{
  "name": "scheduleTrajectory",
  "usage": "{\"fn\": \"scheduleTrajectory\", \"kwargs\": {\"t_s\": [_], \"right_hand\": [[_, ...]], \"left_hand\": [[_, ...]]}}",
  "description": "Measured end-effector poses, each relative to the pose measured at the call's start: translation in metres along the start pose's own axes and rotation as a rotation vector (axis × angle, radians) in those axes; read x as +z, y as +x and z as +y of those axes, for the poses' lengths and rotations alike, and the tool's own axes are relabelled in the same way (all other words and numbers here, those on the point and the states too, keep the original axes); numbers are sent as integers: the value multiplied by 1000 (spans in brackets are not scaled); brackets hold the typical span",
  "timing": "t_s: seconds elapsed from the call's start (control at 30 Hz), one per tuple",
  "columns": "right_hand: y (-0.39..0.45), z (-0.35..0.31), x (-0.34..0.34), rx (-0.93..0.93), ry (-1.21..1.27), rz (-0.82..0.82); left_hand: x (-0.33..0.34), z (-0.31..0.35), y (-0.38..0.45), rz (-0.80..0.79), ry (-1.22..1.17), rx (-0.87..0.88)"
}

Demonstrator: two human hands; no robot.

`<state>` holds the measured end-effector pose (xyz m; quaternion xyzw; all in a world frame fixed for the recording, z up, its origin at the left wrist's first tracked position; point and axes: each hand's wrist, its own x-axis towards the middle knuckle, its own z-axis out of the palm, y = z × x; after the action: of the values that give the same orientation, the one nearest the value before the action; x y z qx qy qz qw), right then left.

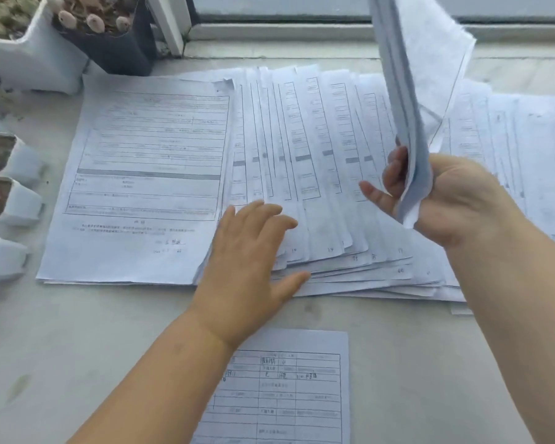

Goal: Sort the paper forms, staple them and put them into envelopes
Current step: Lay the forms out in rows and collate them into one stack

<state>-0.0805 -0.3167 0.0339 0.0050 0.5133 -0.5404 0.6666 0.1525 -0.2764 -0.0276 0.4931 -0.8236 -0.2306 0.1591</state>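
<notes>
Closest to me, one form lies flat at the near edge of the bench. My left grip is spread flat, fingers pressing on the fanned forms in the middle. My right grip pinches a bunch of forms, held upright above them. Plant pots stand at the far left corner.

Pale grey worktop running up to a window frame at the far edge. On it: a fanned spread of printed forms across the middle and right, a squared stack of forms at its left end, a single form at the near edge. White plant pots and one dark pot at far left, more white pots down the left edge.
</notes>
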Motion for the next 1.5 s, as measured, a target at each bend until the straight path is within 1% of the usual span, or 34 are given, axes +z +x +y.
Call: {"fn": "scheduleTrajectory", "kwargs": {"t_s": [0.13,0.33,0.5,0.6,0.7,0.8,1.0,1.07,1.13,1.2,1.27,1.33,1.43,1.5], "right_hand": [[-7,-11,-19,24,19,-58],[-12,-9,-37,69,100,-92],[-10,-4,-54,78,104,-123],[-10,-4,-60,73,118,-135],[-8,-2,-62,84,128,-155],[-8,5,-52,118,74,-186],[5,21,-29,123,37,-165],[12,25,-23,114,1,-123],[18,29,-18,79,-22,-74],[23,34,-15,4,-63,-30],[25,38,-13,-41,-128,7],[25,40,-12,-53,-165,25],[26,40,-10,-42,-136,32],[29,38,-10,-11,-44,20]], "left_hand": [[14,22,19,30,-61,-6],[30,30,28,-42,20,-20],[27,25,29,-14,34,21],[27,23,26,46,12,41],[26,22,23,126,-70,-25],[22,22,23,189,-187,-94],[17,26,36,296,-527,-397],[12,25,41,217,-618,-466],[6,22,41,88,-668,-435],[2,19,42,-4,-567,-378],[2,15,44,-72,-475,-378],[4,11,46,-121,-454,-358],[4,10,51,-177,-403,-315],[3,12,53,-215,-437,-285]]}}
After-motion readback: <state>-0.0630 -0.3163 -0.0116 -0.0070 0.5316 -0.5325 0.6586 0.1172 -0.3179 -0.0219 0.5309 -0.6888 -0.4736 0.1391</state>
